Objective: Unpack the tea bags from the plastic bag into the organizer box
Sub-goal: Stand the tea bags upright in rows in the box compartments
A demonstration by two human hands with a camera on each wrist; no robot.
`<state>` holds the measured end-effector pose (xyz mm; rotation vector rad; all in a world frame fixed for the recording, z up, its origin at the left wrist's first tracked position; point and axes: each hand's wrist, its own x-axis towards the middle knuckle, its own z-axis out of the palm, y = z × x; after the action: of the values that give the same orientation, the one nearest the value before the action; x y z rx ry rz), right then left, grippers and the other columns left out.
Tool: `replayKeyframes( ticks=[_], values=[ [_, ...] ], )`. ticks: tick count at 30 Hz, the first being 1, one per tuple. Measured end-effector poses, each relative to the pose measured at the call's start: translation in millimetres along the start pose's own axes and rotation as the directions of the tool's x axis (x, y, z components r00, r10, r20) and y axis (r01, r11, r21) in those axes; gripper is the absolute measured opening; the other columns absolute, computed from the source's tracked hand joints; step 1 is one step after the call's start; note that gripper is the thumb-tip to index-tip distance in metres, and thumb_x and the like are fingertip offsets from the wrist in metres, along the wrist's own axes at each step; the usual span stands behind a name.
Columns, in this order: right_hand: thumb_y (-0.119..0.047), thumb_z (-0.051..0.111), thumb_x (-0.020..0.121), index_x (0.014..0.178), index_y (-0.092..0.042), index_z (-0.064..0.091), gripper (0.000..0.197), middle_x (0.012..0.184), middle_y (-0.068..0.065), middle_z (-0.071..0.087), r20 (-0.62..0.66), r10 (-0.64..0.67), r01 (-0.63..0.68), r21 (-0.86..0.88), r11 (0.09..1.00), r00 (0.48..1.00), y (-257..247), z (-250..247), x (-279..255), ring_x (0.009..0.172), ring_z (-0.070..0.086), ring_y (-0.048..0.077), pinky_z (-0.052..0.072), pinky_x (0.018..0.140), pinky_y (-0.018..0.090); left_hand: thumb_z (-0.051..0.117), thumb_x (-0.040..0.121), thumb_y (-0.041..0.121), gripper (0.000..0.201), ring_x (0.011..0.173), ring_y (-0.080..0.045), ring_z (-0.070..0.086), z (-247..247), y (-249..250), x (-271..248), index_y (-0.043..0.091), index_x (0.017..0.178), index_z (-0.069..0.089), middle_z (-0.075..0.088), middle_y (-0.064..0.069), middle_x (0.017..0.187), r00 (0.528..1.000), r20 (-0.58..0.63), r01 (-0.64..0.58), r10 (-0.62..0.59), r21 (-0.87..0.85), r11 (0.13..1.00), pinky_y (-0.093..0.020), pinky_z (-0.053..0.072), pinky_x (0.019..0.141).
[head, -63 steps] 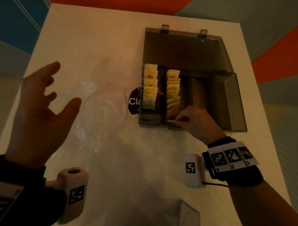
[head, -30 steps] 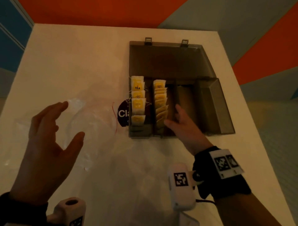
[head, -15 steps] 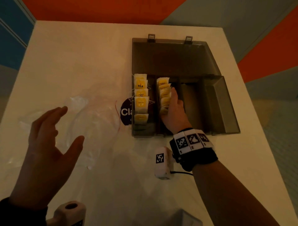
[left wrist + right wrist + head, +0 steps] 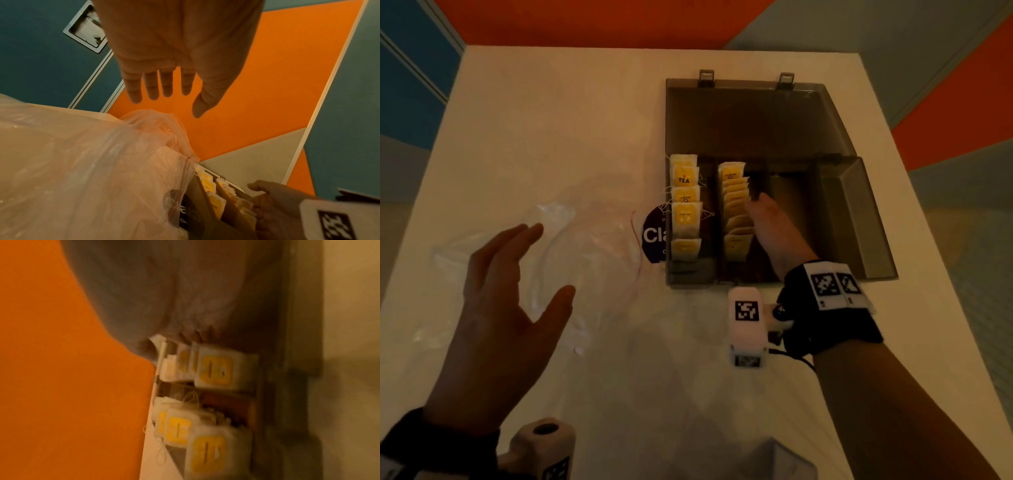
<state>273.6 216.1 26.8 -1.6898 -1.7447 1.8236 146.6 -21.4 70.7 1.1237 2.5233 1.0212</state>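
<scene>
The smoky organizer box [image 4: 873, 219] lies open on the white table [image 4: 551, 120], its lid [image 4: 750, 116] folded back. Yellow-labelled tea bags stand in two rows: the left compartment's row [image 4: 685, 205] and the second compartment's row [image 4: 734, 209], also seen in the right wrist view [image 4: 213, 368]. My right hand [image 4: 763, 219] reaches into the second compartment, fingers stretched along the right side of that row and touching it. The clear plastic bag [image 4: 585, 257] lies crumpled left of the box. My left hand [image 4: 517, 274] hovers over it, fingers spread and holding nothing [image 4: 164, 91].
A dark round label [image 4: 654, 236] on the bag touches the box's left wall. The box's two right compartments [image 4: 791, 219] hold no tea bags. A translucent object [image 4: 784, 459] shows at the near table edge. The right wrist view is blurred.
My right hand went from the box's front edge into the second compartment and slid back along the tea bag row. The left hand stayed hovering over the bag.
</scene>
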Motion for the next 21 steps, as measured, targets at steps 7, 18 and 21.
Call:
replayKeyframes(
  ticks=[7, 18, 21],
  values=[
    [-0.077, 0.028, 0.073, 0.115, -0.032, 0.06, 0.069, 0.122, 0.003, 0.063, 0.047, -0.031, 0.013, 0.356, 0.935, 0.998, 14, 15, 13, 0.113, 0.057, 0.019, 0.04, 0.103, 0.046, 0.067, 0.072, 0.004, 0.079, 0.123, -0.016, 0.036, -3, -11, -3, 0.056, 0.114, 0.025, 0.029, 0.033, 0.119, 1.0, -0.004, 0.001, -0.001, -0.008, 1.0, -0.03, 0.034, 0.103],
    [-0.05, 0.032, 0.094, 0.131, -0.028, 0.043, 0.045, 0.135, 0.001, 0.051, -0.078, -0.206, 0.213, 0.089, 0.973, 0.975, -17, 0, 12, 0.12, 0.05, 0.014, 0.039, 0.099, 0.031, 0.068, 0.075, 0.003, 0.047, 0.109, -0.027, 0.045, 13, 10, 10, 0.006, 0.12, 0.055, 0.054, -0.02, 0.124, 0.991, 0.083, -0.117, 0.106, 0.139, 0.983, -0.035, 0.039, 0.085],
    [-0.022, 0.045, 0.094, 0.129, -0.019, 0.048, 0.035, 0.138, 0.004, 0.044, -0.101, -0.569, 0.482, -0.425, 0.766, 0.816, -27, 1, 10, 0.129, 0.038, 0.019, 0.029, 0.106, 0.028, 0.059, 0.079, 0.023, 0.032, 0.093, -0.042, 0.056, 27, 25, 37, 0.01, 0.107, 0.065, 0.064, -0.017, 0.108, 0.959, 0.142, -0.279, 0.245, 0.327, 0.903, -0.045, 0.042, 0.075]
  ],
)
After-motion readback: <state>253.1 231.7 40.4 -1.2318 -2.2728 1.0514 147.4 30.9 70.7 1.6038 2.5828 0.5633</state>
